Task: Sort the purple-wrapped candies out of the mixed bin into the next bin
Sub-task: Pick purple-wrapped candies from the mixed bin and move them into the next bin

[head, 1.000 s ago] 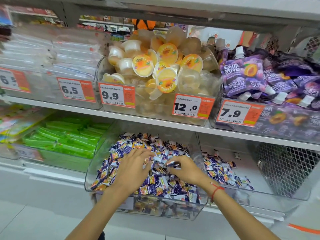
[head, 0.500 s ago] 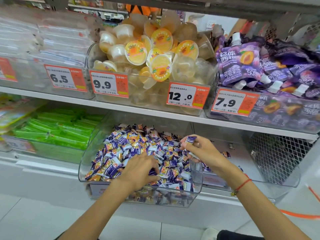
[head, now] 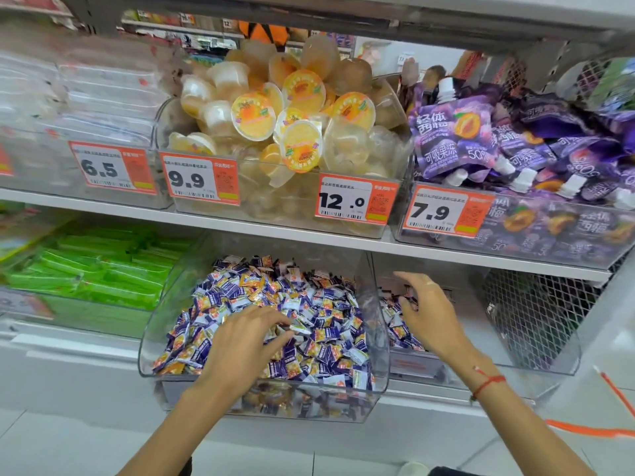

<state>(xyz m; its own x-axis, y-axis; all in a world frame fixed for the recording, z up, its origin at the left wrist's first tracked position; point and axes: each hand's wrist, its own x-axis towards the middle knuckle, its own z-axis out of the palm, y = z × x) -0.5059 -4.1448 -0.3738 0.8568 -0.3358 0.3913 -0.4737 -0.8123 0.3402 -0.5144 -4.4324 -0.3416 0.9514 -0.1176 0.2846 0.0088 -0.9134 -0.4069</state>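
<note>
Above, tags read 9.9, 12.0 (head: 355,202), 7.9; left hand (head: 240,341) spread on candies (head: 319,317), right hand (head: 427,314) spread, empty.

The mixed bin (head: 171,324) sat on the lower shelf, heaped with candies (head: 309,304); the next bin (head: 498,338) stood just right, apparently holding fewer. Jelly cups (head: 275,125) sat above.

The left hand (head: 237,345) was laid fingers-down on the candies (head: 275,321) heaped in the mixed bin (head: 381,338); the right hand (head: 426,314) was held spread above the next bin (head: 536,367), nothing gripped
</note>
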